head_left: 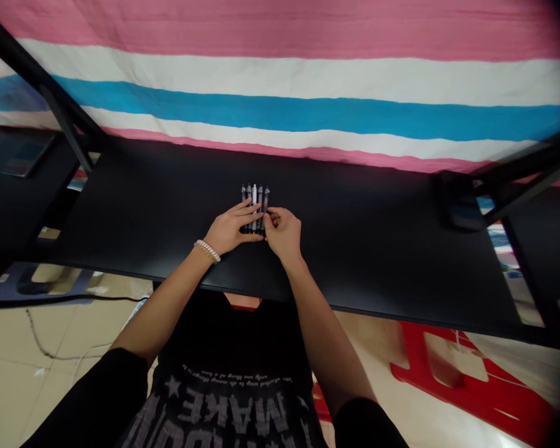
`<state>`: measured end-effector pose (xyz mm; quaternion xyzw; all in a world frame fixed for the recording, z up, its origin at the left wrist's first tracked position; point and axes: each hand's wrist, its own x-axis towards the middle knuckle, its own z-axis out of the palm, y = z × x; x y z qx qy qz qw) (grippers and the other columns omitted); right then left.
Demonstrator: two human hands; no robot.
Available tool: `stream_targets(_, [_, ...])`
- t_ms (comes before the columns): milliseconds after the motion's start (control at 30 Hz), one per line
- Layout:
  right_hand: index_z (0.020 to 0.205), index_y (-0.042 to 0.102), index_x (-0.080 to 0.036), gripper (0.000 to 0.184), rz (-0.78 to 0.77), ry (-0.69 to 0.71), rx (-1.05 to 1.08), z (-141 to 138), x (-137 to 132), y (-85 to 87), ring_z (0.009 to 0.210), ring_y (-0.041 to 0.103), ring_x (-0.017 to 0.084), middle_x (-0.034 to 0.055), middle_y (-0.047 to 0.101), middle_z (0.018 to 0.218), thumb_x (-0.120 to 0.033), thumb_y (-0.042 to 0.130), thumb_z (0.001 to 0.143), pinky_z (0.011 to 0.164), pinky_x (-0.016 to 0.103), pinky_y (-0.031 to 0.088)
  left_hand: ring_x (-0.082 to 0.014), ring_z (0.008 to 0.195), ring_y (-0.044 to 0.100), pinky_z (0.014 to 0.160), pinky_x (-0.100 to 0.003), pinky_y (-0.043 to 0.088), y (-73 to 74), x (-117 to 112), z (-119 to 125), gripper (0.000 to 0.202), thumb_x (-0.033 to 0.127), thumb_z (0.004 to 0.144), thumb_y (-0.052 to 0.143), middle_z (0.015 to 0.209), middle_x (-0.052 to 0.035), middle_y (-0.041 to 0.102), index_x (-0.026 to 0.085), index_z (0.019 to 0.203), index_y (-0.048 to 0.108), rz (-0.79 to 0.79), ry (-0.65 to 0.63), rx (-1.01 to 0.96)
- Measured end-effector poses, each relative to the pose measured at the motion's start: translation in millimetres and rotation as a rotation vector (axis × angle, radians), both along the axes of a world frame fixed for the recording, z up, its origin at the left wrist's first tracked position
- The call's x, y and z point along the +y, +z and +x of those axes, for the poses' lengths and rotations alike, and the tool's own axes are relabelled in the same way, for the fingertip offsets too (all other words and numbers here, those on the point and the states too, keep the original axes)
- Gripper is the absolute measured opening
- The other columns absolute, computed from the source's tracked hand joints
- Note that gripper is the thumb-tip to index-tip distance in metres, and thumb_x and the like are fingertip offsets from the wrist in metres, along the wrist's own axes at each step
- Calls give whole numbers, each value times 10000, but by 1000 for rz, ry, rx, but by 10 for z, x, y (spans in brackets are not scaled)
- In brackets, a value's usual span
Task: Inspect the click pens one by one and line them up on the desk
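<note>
Centre frame, a row of pens (254, 196) lies on the black counter (378, 236). The left hand (231, 229) presses flat across it, grip released, steadying it; the right hand (284, 233) pinches the rightmost pen (266, 199).

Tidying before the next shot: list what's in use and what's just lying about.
In use: pens, left hand flat on them, right hand pinching the rightmost; desk under them.
Lying about: cloth, stool, cable.
</note>
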<state>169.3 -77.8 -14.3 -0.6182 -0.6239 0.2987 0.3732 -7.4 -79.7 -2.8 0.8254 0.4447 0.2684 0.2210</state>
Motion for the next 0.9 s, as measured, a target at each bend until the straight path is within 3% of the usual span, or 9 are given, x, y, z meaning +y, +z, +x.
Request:
stream_targets(500, [1096,706,-132,337,-30,20,23,14,-24,51,753,661,209,94,699,856,-318,548,863,709,372,575,-275,1407,500,1169,-525,435,-50,17,-7,510,405,766,815,1391,-83,642,253,1242,713,28,5,-9])
stream_targets(900, [1023,716,-128,291,44,3,35,2,0,-21,700,638,192,80,677,814,-301,551,858,713,372,570,-291,1369,541,1143,-520,467,-87,26,-9,531,408,734,833,1339,-124,669,204,1213,728,87,2,-54])
